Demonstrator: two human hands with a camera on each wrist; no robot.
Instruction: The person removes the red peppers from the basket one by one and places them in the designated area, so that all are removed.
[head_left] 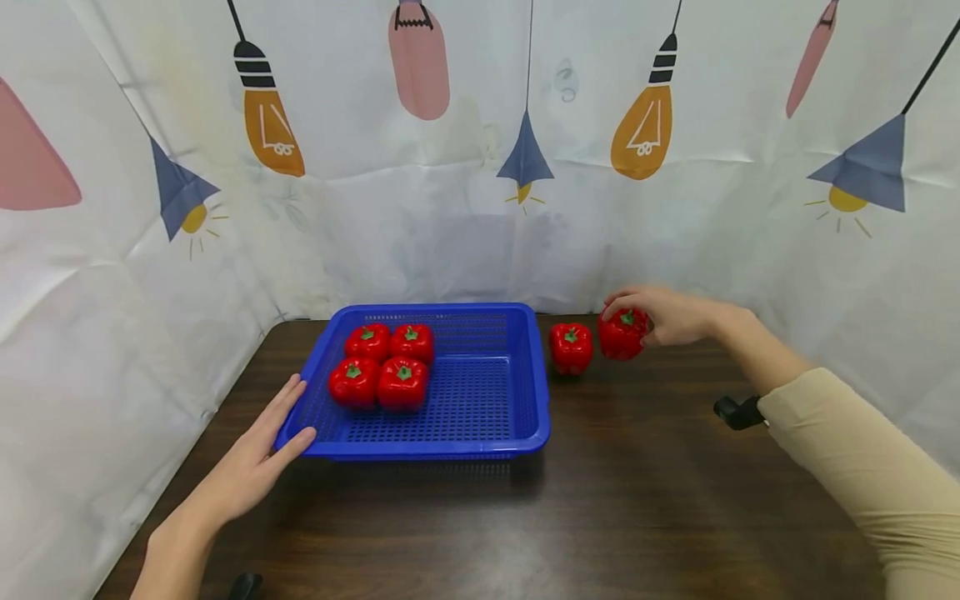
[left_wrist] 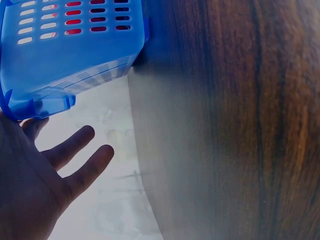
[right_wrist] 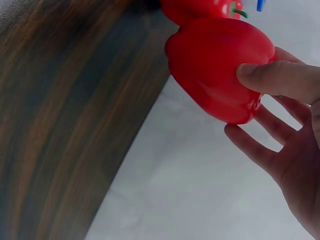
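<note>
In the head view my right hand [head_left: 667, 315] holds a red bell pepper [head_left: 621, 337] from above and its right side. The right wrist view shows the thumb [right_wrist: 255, 75] against one side of that bell pepper [right_wrist: 215, 65] and the other fingers round behind it. Just left of it stands another red bell pepper [head_left: 571, 348] with a green stem. My left hand [head_left: 243, 475] rests at the front left corner of a blue plastic basket [head_left: 536, 375], fingers extended along the rim. Several red bell peppers [head_left: 402, 383] sit grouped in the basket's left half.
The dark wood table [head_left: 600, 508] extends in front of the basket and to its right. A white curtain [head_left: 465, 242] printed with lamps and bulbs hangs behind and along both sides. Black strap ends [head_left: 738, 412] stick out near the wrists.
</note>
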